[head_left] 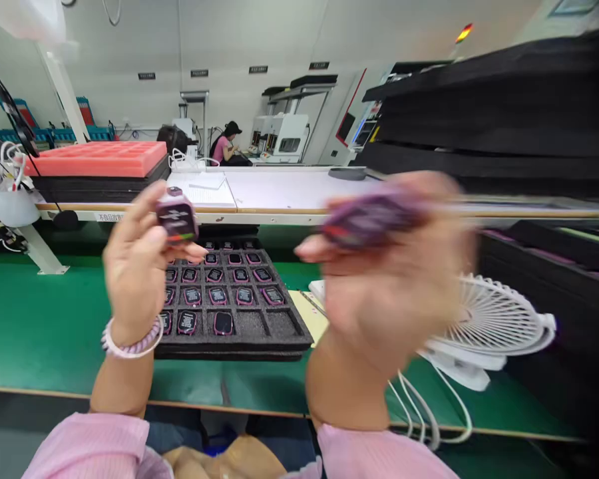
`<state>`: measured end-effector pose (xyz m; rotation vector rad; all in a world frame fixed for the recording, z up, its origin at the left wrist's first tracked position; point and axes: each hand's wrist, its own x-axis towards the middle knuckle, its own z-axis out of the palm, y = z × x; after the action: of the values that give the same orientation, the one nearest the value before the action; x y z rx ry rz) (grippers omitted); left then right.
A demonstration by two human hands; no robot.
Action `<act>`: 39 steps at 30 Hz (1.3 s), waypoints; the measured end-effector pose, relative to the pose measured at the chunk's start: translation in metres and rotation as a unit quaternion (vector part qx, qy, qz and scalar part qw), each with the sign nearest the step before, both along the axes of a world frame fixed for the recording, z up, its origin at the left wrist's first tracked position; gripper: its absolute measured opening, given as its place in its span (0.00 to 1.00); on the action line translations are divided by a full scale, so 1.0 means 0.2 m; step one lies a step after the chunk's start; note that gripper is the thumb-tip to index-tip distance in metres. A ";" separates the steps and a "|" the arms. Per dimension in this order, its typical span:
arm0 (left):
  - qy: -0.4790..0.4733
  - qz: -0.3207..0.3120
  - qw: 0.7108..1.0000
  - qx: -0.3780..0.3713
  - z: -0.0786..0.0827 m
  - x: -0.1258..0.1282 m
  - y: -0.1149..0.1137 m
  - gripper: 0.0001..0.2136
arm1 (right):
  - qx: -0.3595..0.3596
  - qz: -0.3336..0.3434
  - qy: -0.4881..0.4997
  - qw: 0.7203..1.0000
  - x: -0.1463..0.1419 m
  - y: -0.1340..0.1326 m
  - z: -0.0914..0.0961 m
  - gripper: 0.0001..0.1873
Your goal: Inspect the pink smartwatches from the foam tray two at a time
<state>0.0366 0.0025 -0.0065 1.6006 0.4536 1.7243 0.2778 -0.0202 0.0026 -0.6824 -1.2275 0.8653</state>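
Note:
My left hand [134,266] is raised at left, thumb and fingers closed around a smartwatch body [176,216] whose lit screen faces me. At right, my right hand [389,279] is smeared by motion. It grips a second smartwatch [369,216], purple-edged and dark-faced, too blurred to read. Below and between the hands lies a black foam tray [239,344] on the green bench. Several purple-rimmed watch bodies [223,323] sit face up in its compartments, some with lit text. Two front-right compartments hold no watch. My left hand hides part of the tray's left side.
A white fan [499,316] with cables stands at right, near tall stacks of black foam trays [479,126]. A pink foam tray [100,158] tops black ones on the shelf [279,189]. Yellow paper [309,313] lies beside the tray. A person [227,143] sits at the back.

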 end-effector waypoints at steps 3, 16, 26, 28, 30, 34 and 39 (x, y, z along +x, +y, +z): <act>-0.024 -0.053 0.996 -0.065 -0.03 0.10 0.15 0.20 | 0.021 0.084 0.055 0.995 -0.08 0.13 -0.06 0.20; 0.043 -0.053 0.993 -0.093 -0.21 0.19 0.30 0.25 | -0.063 0.161 0.055 0.983 -0.16 0.34 -0.27 0.32; 0.062 -0.026 0.993 -0.093 -0.21 0.20 0.29 0.21 | -0.057 0.149 0.057 0.986 -0.15 0.36 -0.27 0.25; 0.058 -0.020 0.994 -0.095 -0.20 0.20 0.29 0.20 | -0.059 0.152 0.067 0.984 -0.16 0.36 -0.27 0.24; 0.051 -0.018 0.994 -0.094 -0.20 0.20 0.29 0.19 | -0.057 0.152 0.071 0.984 -0.16 0.37 -0.28 0.24; 0.047 -0.026 0.994 -0.096 -0.21 0.20 0.29 0.19 | -0.052 0.147 0.066 0.986 -0.16 0.36 -0.28 0.24; 0.052 -0.030 0.994 -0.092 -0.22 0.19 0.29 0.18 | -0.055 0.150 0.076 0.984 -0.17 0.36 -0.28 0.22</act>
<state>0.0740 0.0612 -0.0496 1.5599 0.5909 1.5134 0.2441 0.0519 -0.0525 -0.5151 -1.1678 1.2220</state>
